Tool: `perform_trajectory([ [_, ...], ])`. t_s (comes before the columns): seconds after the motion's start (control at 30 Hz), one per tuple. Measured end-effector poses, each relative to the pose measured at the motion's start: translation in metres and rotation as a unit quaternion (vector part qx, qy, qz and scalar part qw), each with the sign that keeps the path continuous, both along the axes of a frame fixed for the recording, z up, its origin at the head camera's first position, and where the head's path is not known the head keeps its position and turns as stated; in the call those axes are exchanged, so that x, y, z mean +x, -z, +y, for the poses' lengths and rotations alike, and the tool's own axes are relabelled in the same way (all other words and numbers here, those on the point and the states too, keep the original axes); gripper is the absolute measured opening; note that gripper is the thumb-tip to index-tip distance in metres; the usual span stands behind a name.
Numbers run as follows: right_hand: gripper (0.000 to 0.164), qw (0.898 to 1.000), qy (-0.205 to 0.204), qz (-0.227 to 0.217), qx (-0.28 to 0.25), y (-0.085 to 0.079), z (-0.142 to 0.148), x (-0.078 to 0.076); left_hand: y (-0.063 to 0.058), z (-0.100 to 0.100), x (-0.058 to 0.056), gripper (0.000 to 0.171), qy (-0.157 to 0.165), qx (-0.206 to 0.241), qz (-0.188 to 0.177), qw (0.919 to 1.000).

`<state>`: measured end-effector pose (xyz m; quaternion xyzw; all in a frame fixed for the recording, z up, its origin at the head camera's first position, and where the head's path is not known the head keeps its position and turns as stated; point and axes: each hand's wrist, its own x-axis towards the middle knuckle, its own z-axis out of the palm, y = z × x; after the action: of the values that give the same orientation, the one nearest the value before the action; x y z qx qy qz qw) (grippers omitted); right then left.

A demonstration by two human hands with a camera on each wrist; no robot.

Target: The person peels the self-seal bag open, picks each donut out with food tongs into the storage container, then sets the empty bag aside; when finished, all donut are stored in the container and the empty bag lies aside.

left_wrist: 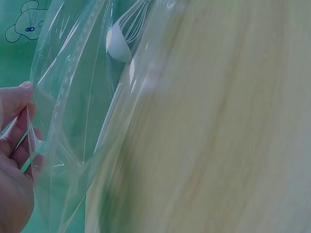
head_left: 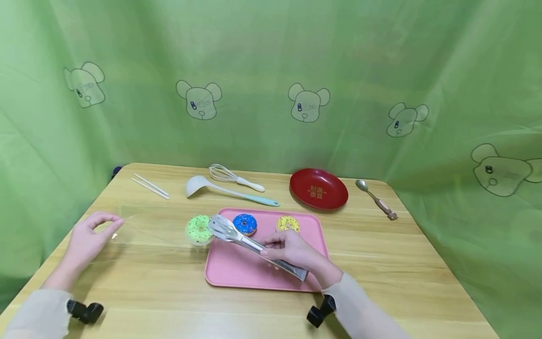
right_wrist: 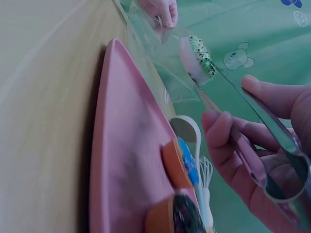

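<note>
My left hand (head_left: 90, 238) pinches the edge of a clear plastic bag (left_wrist: 63, 126) between thumb and fingers, left of the pink tray (head_left: 250, 270). The bag stretches out toward the right in the head view. Metal tongs (head_left: 252, 245) are in my right hand (head_left: 294, 252), thumb on one arm and fingers on the other. Between the tong tips is a toy donut with green icing (right_wrist: 201, 60), raised above the table and overlapping the bag's right end. On the tray sit a blue-iced donut (head_left: 237, 221) and a yellow-iced donut (head_left: 288, 219).
Behind the tray lie a white ladle with a turquoise handle (head_left: 258, 200), a white whisk (head_left: 250, 183) and white chopsticks (head_left: 150, 186). A red plate (head_left: 302, 188) stands at the back right, with a spoon (head_left: 383, 205) beyond it. Green curtain (head_left: 254, 47) surrounds the table.
</note>
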<state>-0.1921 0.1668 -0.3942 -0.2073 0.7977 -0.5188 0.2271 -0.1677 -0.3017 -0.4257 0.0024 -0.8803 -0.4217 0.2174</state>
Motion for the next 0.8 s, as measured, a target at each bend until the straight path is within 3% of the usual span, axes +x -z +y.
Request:
perform_trajectory([
  [0.33,0.029,1.0,0.007,0.018,0.0,-0.001,0.04,0.028,0.002,-0.002,-0.001,0.029,-0.001,0.002,-0.003,1.0],
  [0.6,0.028,1.0,0.006,-0.009,0.002,0.008,0.057,0.045,0.005,-0.004,-0.001,0.028,0.002,0.0,0.005,1.0],
  [0.8,0.029,0.999,0.008,0.026,0.019,0.009,0.06,0.053,0.007,-0.001,-0.002,0.029,0.003,0.0,0.001,1.0],
])
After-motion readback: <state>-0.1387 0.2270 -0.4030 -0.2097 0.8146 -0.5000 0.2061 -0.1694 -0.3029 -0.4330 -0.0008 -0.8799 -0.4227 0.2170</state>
